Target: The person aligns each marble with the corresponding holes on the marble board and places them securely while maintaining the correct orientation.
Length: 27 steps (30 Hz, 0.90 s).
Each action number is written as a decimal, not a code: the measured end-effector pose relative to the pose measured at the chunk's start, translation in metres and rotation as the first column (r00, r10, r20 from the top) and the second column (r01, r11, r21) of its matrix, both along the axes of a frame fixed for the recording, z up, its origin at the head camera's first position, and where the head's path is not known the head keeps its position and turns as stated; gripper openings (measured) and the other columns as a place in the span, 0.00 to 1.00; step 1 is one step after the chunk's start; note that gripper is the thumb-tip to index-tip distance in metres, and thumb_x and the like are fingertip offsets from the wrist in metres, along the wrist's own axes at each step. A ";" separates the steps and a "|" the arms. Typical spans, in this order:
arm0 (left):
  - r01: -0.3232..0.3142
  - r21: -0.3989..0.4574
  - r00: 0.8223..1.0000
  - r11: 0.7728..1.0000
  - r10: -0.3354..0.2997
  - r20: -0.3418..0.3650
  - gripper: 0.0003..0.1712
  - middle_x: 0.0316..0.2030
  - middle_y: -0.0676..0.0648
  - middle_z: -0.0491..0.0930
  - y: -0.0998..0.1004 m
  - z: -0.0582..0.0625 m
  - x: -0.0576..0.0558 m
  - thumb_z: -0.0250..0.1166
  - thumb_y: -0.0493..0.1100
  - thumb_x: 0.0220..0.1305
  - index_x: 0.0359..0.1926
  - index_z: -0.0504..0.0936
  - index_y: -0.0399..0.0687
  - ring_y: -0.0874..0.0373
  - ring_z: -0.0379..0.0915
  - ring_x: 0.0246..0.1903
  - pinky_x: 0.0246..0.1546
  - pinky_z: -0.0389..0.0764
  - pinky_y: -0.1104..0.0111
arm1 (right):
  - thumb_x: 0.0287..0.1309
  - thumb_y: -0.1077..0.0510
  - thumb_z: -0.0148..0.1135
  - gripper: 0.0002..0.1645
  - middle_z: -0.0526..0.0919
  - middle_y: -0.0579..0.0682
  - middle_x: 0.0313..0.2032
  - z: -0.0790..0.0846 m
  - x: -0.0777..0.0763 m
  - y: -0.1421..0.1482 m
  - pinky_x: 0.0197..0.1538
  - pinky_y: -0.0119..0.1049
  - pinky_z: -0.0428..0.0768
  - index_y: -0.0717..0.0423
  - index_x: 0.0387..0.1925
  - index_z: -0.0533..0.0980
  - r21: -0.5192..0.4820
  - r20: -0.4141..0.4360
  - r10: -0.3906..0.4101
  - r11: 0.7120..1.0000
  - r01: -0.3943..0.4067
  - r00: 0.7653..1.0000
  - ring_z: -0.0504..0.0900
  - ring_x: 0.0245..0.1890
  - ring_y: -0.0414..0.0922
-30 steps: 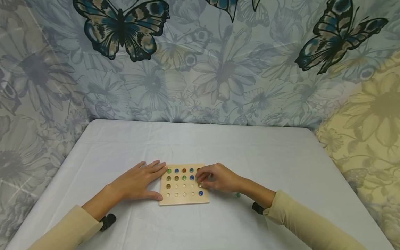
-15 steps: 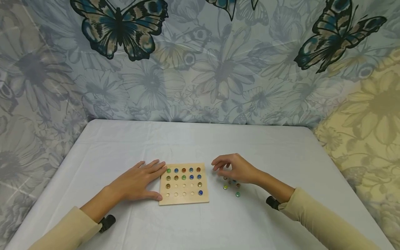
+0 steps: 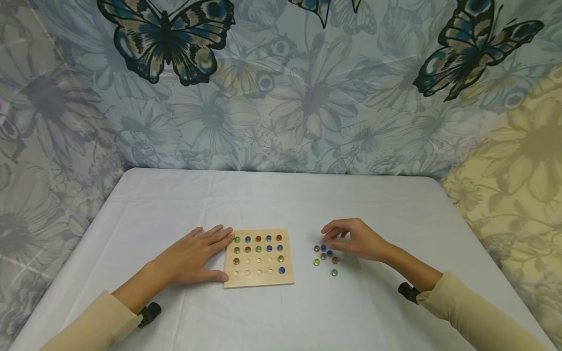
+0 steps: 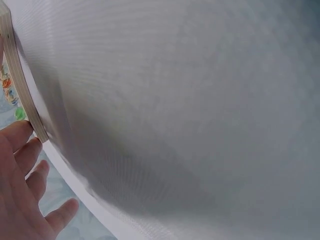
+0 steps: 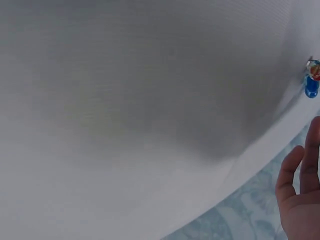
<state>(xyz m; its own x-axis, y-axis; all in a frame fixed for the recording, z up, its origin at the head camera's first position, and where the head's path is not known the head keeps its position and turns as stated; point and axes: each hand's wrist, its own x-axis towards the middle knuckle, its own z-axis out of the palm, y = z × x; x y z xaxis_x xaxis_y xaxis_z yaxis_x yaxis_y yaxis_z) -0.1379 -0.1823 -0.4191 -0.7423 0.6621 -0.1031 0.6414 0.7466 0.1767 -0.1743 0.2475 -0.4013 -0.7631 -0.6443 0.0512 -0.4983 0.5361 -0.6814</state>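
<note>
Head view: right hand [image 3: 361, 239], fingers relaxed, slightly parted, shifted from the wooden board [image 3: 259, 281] to the loose marbles [image 3: 323, 256] beside it; left hand [image 3: 193, 257], fingers spread, unmoved at the board's left edge

Draped booth [image 3: 48, 209], butterfly-print backdrop [image 3: 281, 122], white table [image 3: 281, 195]
</note>
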 end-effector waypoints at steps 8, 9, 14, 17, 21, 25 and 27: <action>-0.004 0.014 1.000 1.000 0.004 -0.010 0.55 0.76 0.48 0.56 -0.001 -0.003 0.000 0.50 0.80 0.60 0.77 0.59 0.51 0.46 0.51 0.74 0.68 0.57 0.39 | 0.56 0.62 0.73 0.18 0.89 0.42 0.36 -0.007 0.008 0.019 0.45 0.39 0.81 0.59 0.48 0.82 0.008 0.061 -0.026 1.000 0.026 0.998 0.85 0.40 0.39; -0.004 0.014 1.000 1.000 0.004 -0.015 0.55 0.76 0.48 0.56 -0.001 -0.004 0.000 0.51 0.80 0.60 0.77 0.59 0.51 0.46 0.50 0.74 0.68 0.57 0.39 | 0.55 0.62 0.73 0.18 0.89 0.41 0.35 -0.007 0.009 0.020 0.45 0.39 0.81 0.59 0.48 0.82 0.011 0.064 -0.029 1.000 0.028 0.998 0.85 0.40 0.39; -0.006 0.006 1.000 1.000 0.007 -0.024 0.56 0.76 0.50 0.54 -0.002 -0.008 -0.002 0.50 0.81 0.59 0.78 0.57 0.53 0.48 0.49 0.75 0.69 0.57 0.41 | 0.56 0.61 0.73 0.18 0.88 0.41 0.35 -0.010 0.012 0.025 0.44 0.37 0.80 0.59 0.48 0.82 0.015 0.076 -0.027 1.000 0.026 0.997 0.84 0.39 0.40; -0.005 0.008 1.000 1.000 0.005 -0.023 0.56 0.76 0.50 0.54 -0.002 -0.009 -0.003 0.50 0.81 0.59 0.78 0.57 0.53 0.47 0.49 0.75 0.68 0.57 0.41 | 0.56 0.61 0.73 0.18 0.88 0.42 0.35 -0.012 0.013 0.026 0.44 0.37 0.80 0.59 0.48 0.82 0.010 0.084 -0.019 1.000 0.018 0.996 0.83 0.38 0.40; -0.009 0.009 1.000 1.000 0.009 -0.013 0.56 0.77 0.50 0.54 -0.003 -0.010 -0.003 0.50 0.81 0.59 0.78 0.57 0.53 0.47 0.50 0.75 0.69 0.57 0.41 | 0.55 0.61 0.74 0.18 0.88 0.42 0.35 -0.014 0.013 0.026 0.44 0.38 0.80 0.59 0.48 0.82 0.000 0.089 -0.010 1.000 0.010 0.996 0.83 0.37 0.39; -0.010 0.009 1.000 1.000 0.010 -0.005 0.56 0.77 0.50 0.54 -0.003 -0.009 -0.003 0.50 0.81 0.59 0.78 0.56 0.53 0.47 0.49 0.75 0.69 0.56 0.41 | 0.54 0.63 0.74 0.18 0.89 0.43 0.35 -0.016 0.014 0.024 0.44 0.36 0.80 0.60 0.48 0.81 -0.005 0.105 -0.003 1.000 0.004 0.994 0.83 0.36 0.39; -0.009 0.014 1.000 1.000 0.009 0.001 0.57 0.77 0.50 0.54 -0.003 -0.009 -0.003 0.50 0.81 0.59 0.78 0.56 0.53 0.47 0.49 0.75 0.69 0.56 0.41 | 0.54 0.63 0.74 0.18 0.89 0.43 0.35 -0.017 0.014 0.024 0.44 0.36 0.80 0.60 0.48 0.81 -0.004 0.113 -0.002 1.000 0.002 0.994 0.83 0.36 0.39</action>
<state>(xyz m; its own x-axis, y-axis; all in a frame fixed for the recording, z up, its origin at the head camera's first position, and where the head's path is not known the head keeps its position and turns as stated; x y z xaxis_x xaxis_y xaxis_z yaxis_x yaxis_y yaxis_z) -0.1412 -0.1854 -0.4285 -0.7483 0.6566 -0.0946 0.6343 0.7499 0.1878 -0.1604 0.2710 -0.4185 -0.7652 -0.6429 -0.0328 -0.4169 0.5337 -0.7358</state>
